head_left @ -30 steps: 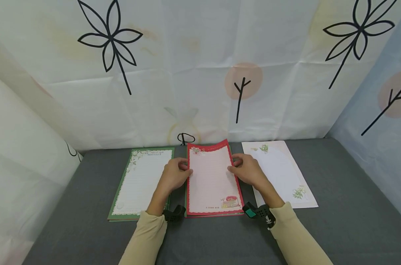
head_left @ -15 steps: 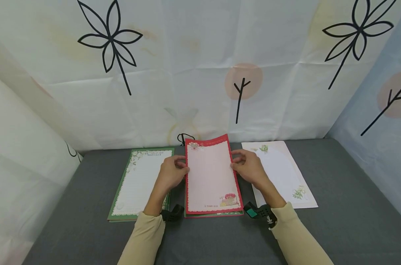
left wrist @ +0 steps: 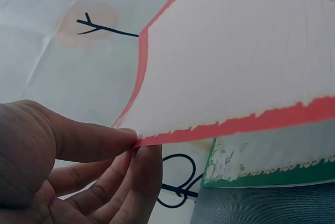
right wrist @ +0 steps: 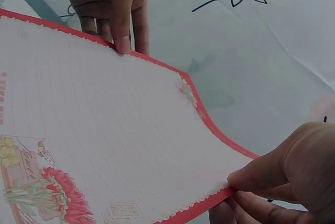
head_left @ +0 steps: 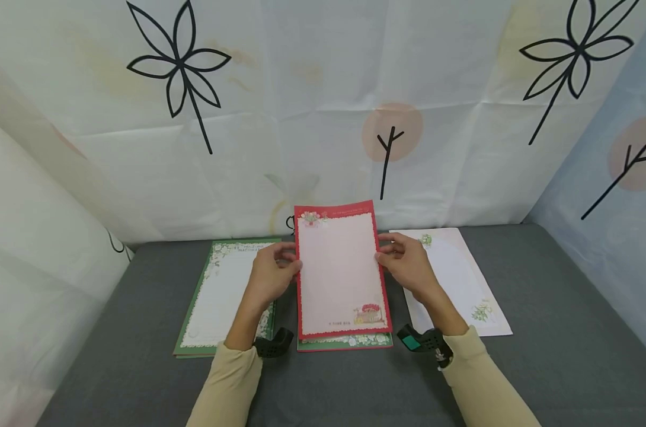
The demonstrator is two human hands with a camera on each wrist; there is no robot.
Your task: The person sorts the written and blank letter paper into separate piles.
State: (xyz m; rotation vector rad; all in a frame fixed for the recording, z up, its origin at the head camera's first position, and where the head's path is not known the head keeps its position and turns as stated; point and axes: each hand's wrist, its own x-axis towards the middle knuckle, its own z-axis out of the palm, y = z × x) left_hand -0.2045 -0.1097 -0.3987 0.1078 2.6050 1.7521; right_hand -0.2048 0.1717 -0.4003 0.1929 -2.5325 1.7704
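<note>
A red-bordered sheet of lined letter paper [head_left: 339, 273] is held up between both hands, raised off the pile below. My left hand [head_left: 271, 270] pinches its left edge between thumb and fingers. On the opposite edge my right hand [head_left: 408, 267] pinches in the same way. In the left wrist view the left thumb lies on top of the sheet [left wrist: 235, 56] with fingers beneath, and the paper bows. Flowers are printed in one corner of the sheet [right wrist: 104, 103]. Under it, a green-bordered floral sheet [head_left: 349, 341] shows only its near strip.
Left of centre lies a stack of green-bordered letter paper [head_left: 221, 296], partly behind the left forearm. A pale sheet with green plant prints [head_left: 461, 279] lies at right, partly covered by the right hand. A patterned cloth backdrop [head_left: 323, 148] stands behind the grey table [head_left: 557, 332].
Both hands have lifted the red-bordered sheet upward and slightly away, uncovering the near strip of the green-bordered floral sheet below. The side sheets have stayed put.
</note>
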